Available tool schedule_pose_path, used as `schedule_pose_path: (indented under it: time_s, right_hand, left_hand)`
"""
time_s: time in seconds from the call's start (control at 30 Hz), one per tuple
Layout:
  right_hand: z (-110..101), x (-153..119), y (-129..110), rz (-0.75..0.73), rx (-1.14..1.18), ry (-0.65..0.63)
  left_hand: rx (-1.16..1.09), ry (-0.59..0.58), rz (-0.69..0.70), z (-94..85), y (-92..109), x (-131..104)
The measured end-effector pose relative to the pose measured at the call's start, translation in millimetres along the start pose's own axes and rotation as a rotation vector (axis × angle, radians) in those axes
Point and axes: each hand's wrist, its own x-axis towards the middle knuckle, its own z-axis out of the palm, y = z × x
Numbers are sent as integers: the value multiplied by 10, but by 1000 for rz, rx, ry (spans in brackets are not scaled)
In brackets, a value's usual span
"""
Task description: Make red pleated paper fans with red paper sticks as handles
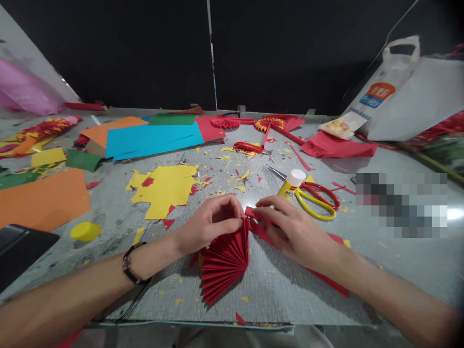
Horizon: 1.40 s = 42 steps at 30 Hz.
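A pleated red paper fan (226,263) stands near the table's front edge, its folds spread to the left and downward. My left hand (217,220) pinches its upper edge between thumb and fingers. Just to the right, my right hand (290,224) has its fingers bent over a red paper strip (249,211), whose end pokes out by the fan's top. Under that hand and wrist lies more red paper (326,280), partly hidden. A glue stick (292,182) with a white cap is right behind my right hand, beside scissors (319,200) with red and yellow handles.
Cut yellow paper (165,188) and small scraps lie across the middle. Blue card (155,140), orange card (43,200) and a yellow cap (86,231) are leftward. Red-handled scissors (250,147) and a pleated rosette (268,124) lie farther back. A white bag (413,96) stands back right.
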Motion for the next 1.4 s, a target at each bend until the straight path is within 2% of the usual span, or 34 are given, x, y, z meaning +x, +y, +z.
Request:
schedule_pose_path:
  time_s: [0.23, 0.5, 0.67, 0.77, 0.9, 1.13, 1.4]
  right_hand:
    - [2, -3, 45, -28, -38, -75]
    - [3, -13, 93, 12, 10, -50]
    - [-8, -7, 48, -15, -40, 81]
    - [-53, -4, -30, -90, -58, 186]
    - [-108, -30, -148, -183, -18, 252]
    - [-92, -31, -226, -291, -36, 136]
    - [-108, -19, -230, -300, 12, 123]
  left_hand:
    - [7, 2, -5, 1, 5, 11]
    - [13, 5, 1, -30, -29, 5]
    - [-26, 16, 8, -42, -33, 4]
    - [-39, 19, -5, -40, -37, 7]
    - [-32, 31, -11, -33, -50, 14]
    - [-28, 39, -23, -36, -37, 4]
    - [-80, 150, 28, -74, -77, 15]
